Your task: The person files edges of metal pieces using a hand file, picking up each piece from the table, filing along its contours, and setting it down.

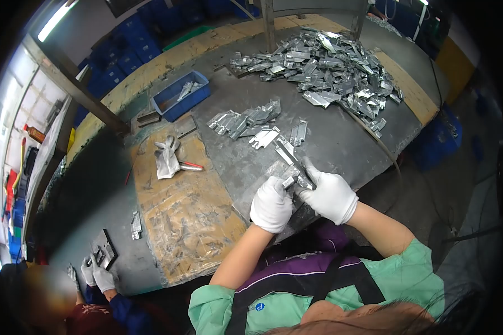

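White gloves cover both of my hands, which are close together over the table's near edge. My left hand (pixel 272 205) is closed, and a short metal end (pixel 289 182) pokes out from its fingers; the rest of that piece is hidden. Just beside it, my right hand (pixel 331 196) is wrapped round a long, dark metal bar-like fixture (pixel 303 177). A shiny narrow metal part (pixel 285 153) lies along the fixture's far end, pointing away from me. Beyond it are a loose flat metal bracket (pixel 299 132) and a small group of similar brackets (pixel 246 119).
A large heap of metal brackets (pixel 335 67) covers the table's far right. Farther left stand a blue bin (pixel 184 97) with a few parts and a cardboard sheet (pixel 190 223) bearing a glove (pixel 166 159) and red-handled pliers (pixel 191 166). At lower left, a co-worker's gloved hands (pixel 99 274) hold a dark metal block (pixel 104 248).
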`<state>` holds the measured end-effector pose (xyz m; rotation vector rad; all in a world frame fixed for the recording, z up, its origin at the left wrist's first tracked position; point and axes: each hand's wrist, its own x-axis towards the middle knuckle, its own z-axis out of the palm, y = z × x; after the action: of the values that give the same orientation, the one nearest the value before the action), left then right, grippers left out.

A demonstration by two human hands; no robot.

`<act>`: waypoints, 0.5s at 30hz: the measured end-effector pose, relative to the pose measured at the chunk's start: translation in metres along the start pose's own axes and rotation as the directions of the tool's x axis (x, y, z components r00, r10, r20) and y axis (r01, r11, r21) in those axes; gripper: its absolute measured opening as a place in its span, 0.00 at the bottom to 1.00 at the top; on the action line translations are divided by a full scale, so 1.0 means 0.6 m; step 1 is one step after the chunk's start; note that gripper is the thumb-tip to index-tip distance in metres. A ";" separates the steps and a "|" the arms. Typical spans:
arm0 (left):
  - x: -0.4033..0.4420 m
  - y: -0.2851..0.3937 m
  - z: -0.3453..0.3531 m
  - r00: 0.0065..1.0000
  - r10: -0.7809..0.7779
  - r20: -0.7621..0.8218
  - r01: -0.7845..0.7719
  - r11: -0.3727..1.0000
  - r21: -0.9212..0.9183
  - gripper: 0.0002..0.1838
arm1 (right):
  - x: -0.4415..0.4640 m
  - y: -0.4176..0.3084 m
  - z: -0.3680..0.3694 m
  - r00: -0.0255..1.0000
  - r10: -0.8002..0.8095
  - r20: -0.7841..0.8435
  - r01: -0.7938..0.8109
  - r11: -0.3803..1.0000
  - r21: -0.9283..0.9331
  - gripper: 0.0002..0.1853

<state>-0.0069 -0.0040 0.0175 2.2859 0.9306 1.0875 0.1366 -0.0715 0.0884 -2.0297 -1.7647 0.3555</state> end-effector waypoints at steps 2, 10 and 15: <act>0.018 0.018 -0.037 0.992 0.046 0.117 -0.050 0.998 0.032 0.04 | 0.002 -0.004 0.002 0.995 0.044 0.090 -0.075 0.921 0.382 0.25; 0.018 0.065 -0.058 0.933 0.065 0.354 -0.216 0.887 0.408 0.36 | 0.019 0.008 0.020 0.799 0.352 0.488 -0.569 0.181 0.802 0.16; 0.010 0.024 -0.004 0.921 0.289 0.260 -0.389 0.723 0.571 0.09 | 0.004 0.041 0.036 0.741 0.368 0.561 -0.628 0.086 0.773 0.17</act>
<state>-0.0005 -0.0094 0.0310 3.1387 0.9145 0.7846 0.1486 -0.0684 0.0581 -1.5008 -0.3975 1.5169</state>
